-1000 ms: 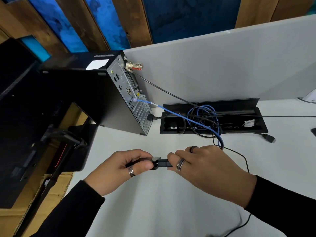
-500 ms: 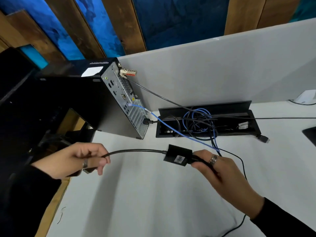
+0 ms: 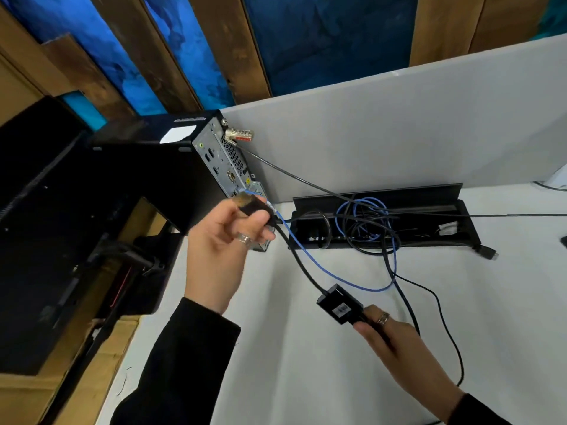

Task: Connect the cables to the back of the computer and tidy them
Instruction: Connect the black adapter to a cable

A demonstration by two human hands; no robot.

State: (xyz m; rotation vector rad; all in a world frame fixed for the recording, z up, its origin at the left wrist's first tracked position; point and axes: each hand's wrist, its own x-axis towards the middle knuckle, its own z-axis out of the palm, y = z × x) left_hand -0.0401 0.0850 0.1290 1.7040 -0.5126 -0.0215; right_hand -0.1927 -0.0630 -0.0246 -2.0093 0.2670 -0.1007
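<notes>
Computer [image 3: 171,167] stands upright at the left rear of the white desk [image 3: 306,363], its grey back panel turned toward the cable tray [image 3: 429,194] against the partition. A blue cable [image 3: 310,260] is already seated low on that panel and loops down across the desk to the tray; a lock [image 3: 237,136] with a dark lead hangs from the top corner.

Left hand [image 3: 221,250] is raised just in front of the lower back panel, thumb and fingers pinching a black plug [image 3: 254,207]. Plug sits near the ports but is not yet in one; which port it faces cannot be told, as the hand covers that part.

From the plug a black lead [image 3: 300,265] runs down and right to a black adapter box [image 3: 339,303]. Right hand [image 3: 395,342] holds the far end of that box and its cable between thumb and fingers, low over the desk, well apart from the computer.

Judged step: seating the plug. To do it well: turn the plug to match the port shape, line it up square, push straight without rocking. Right hand should give slack so the lead does not drag the plug sideways. Risk: snagging the blue cable, which passes right beside the left fingers.

A loose black connector [image 3: 487,251] lies at the tray's right end, unplugged.
</notes>
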